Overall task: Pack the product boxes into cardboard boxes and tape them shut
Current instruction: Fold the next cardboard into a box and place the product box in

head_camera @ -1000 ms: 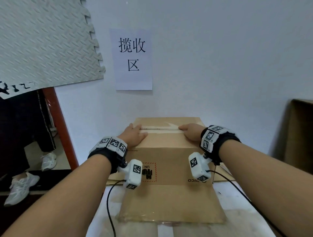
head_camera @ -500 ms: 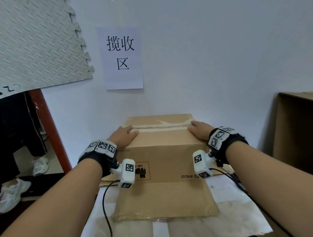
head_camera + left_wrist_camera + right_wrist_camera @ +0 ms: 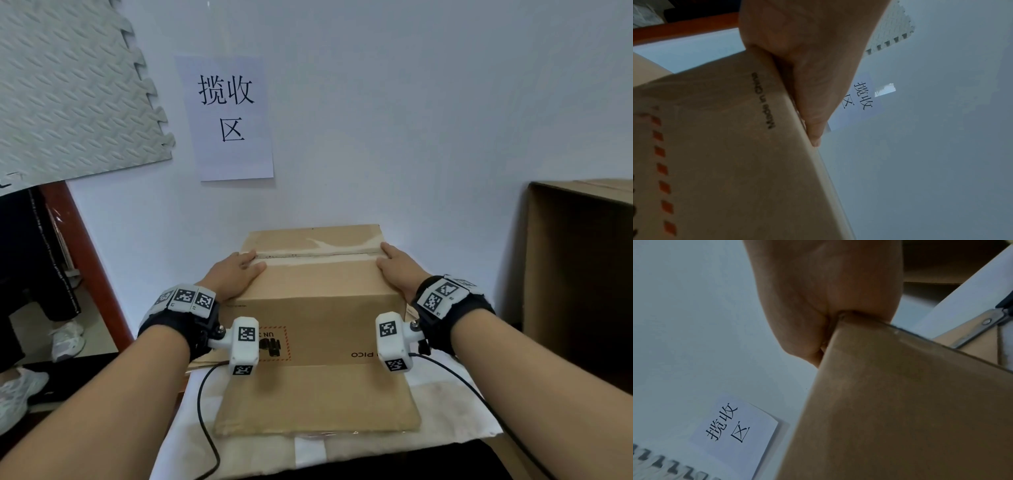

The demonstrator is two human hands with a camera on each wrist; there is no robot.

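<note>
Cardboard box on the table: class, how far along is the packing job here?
Done: the cardboard box has its flaps closed and tape along the seam. In hand: left hand and right hand press flat on its top ends. Left: the second box at right looks open.

Even soft indoor light, wide-angle bending at edges, wrist views dimmer, perhaps slightly blurred

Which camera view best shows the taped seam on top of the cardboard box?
The head view: the taped seam runs across the cardboard box top between the left hand and right hand. Both wrist views show only the box's sides and edges.
</note>
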